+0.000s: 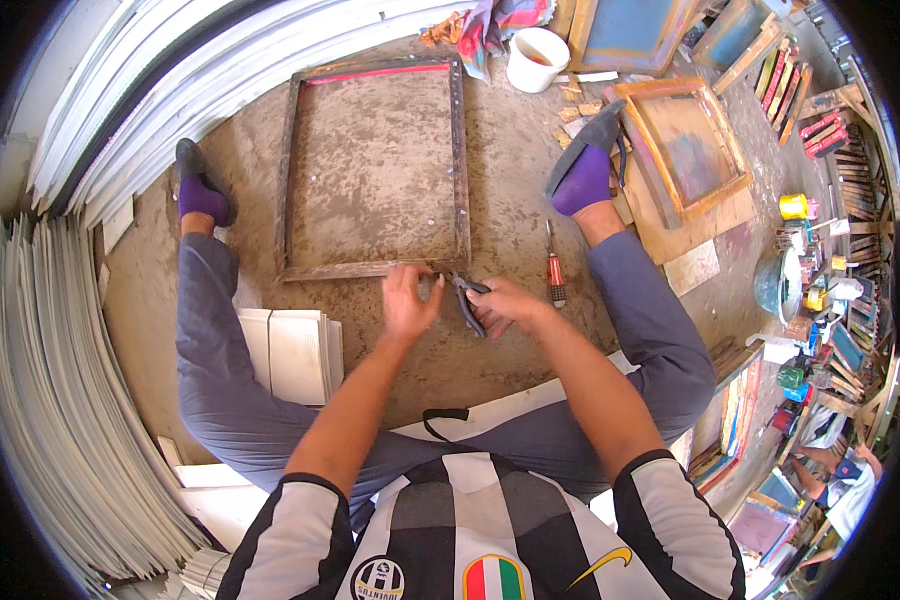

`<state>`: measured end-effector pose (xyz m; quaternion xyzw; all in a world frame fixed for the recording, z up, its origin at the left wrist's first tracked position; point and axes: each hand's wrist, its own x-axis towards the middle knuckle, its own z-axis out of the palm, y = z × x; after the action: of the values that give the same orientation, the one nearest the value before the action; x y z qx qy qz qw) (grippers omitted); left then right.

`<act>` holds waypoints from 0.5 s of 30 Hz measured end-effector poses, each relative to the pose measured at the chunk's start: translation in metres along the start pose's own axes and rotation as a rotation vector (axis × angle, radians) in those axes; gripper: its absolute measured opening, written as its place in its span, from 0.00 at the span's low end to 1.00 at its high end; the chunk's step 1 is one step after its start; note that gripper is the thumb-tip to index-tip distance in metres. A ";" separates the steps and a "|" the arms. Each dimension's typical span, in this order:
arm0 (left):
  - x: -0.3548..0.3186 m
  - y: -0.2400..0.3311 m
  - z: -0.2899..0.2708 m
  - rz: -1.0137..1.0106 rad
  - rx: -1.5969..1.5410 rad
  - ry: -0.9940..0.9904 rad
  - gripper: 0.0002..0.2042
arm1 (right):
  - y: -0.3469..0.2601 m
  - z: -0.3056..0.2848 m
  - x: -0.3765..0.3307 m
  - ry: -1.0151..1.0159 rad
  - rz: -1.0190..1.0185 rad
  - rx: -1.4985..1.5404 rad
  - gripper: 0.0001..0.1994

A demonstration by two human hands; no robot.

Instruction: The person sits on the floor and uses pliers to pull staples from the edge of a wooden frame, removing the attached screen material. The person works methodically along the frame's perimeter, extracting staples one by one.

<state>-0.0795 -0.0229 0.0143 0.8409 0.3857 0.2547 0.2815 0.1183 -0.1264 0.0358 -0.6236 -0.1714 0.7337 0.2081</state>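
Wooden frame near rail pinched by left hand, pliers gripped in right hand, red-handled screwdriver just right.

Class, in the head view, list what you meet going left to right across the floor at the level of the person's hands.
Stack of white sheets → left hand → pliers → right hand → red-handled screwdriver.

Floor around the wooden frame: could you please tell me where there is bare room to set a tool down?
Bare floor lies inside the wooden frame, and between the left leg and the frame's left side. Right of the frame it is crowded: a screwdriver, wood scraps and another frame.
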 end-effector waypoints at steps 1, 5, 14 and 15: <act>-0.008 0.014 0.004 -0.194 -0.179 -0.010 0.16 | -0.007 -0.003 -0.002 -0.012 0.021 -0.019 0.29; -0.020 0.048 0.033 -0.733 -0.766 -0.066 0.20 | -0.042 0.001 -0.012 0.043 0.124 -0.135 0.30; -0.022 0.045 0.059 -1.130 -1.500 -0.006 0.17 | -0.091 0.007 -0.006 0.069 0.321 -0.323 0.30; -0.023 0.043 0.062 -1.127 -1.539 0.011 0.16 | -0.099 0.014 -0.005 0.079 0.339 -0.337 0.30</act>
<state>-0.0313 -0.0820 -0.0062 0.1143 0.4619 0.2695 0.8372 0.1144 -0.0446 0.0926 -0.6976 -0.1760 0.6943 -0.0187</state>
